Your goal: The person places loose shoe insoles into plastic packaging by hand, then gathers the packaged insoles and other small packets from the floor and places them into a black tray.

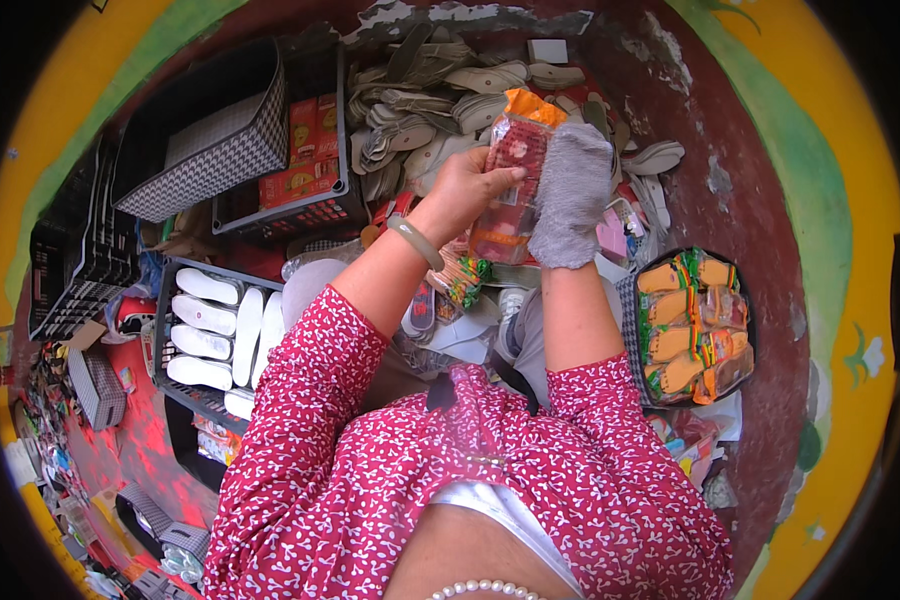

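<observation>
A clear plastic packet [510,185] with dark red contents and an orange top is held up in front of me, slightly tilted. My left hand [462,192], bare and with a bangle at the wrist, pinches its left side, thumb across the front. A grey knitted glove covers my right hand [573,190], which grips the packet's right edge; the glove's back faces me and its fingertips are hard to make out. Below the packet, a bundle with green and orange ends [462,278] lies near my knees.
Loose insoles [430,110] are heaped against the far wall. White insoles fill a dark crate [182,375] at left. A black crate [322,205] with red boxes and a checked basket [210,165] stand far left. At right, another basket [632,318] holds foot-shaped orange packs [678,340].
</observation>
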`<state>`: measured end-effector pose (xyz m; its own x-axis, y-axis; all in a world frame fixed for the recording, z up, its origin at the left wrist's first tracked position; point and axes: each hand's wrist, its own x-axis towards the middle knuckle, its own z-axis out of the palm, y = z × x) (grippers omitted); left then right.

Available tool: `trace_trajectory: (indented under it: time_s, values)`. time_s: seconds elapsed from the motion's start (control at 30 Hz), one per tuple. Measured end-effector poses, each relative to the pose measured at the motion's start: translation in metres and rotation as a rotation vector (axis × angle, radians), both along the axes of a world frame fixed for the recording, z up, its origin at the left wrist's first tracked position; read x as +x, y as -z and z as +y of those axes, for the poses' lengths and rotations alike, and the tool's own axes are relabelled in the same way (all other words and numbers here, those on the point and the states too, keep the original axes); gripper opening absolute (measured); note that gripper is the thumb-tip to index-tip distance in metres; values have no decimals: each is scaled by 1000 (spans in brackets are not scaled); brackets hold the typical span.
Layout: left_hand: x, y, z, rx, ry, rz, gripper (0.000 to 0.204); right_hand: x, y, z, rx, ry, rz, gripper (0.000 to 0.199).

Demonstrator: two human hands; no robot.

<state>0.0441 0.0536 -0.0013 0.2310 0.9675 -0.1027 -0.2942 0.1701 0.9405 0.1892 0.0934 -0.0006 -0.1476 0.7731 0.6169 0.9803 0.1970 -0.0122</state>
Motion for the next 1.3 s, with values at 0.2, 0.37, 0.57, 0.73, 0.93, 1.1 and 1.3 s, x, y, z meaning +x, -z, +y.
trace_trajectory:
  time_s: [0.2,0.37,0.57,0.73,0.93,1.1,1.3]
  values:
    - [-41,-22,5,-76,-210,-239,17,30,-14,3,-336,-99,-56,16]
    - [-42,-17,12,1,-364,-173,13,-18,-50,-25,-305,-510,-299,27]
    - [-14,29,30,311,-589,220,31,-53,10,-15,29,-337,-353,33]
    - [-18,22,25,235,-526,347,30,-49,17,-14,27,-156,-470,30]
    - [-16,33,30,211,-507,63,34,-44,-1,-21,-44,-231,-336,30]
    - [-18,25,30,212,-548,4,30,-37,-3,-16,81,-195,-464,30]
    - [-20,28,32,215,-571,26,30,-36,-10,-18,3,-219,-463,29]
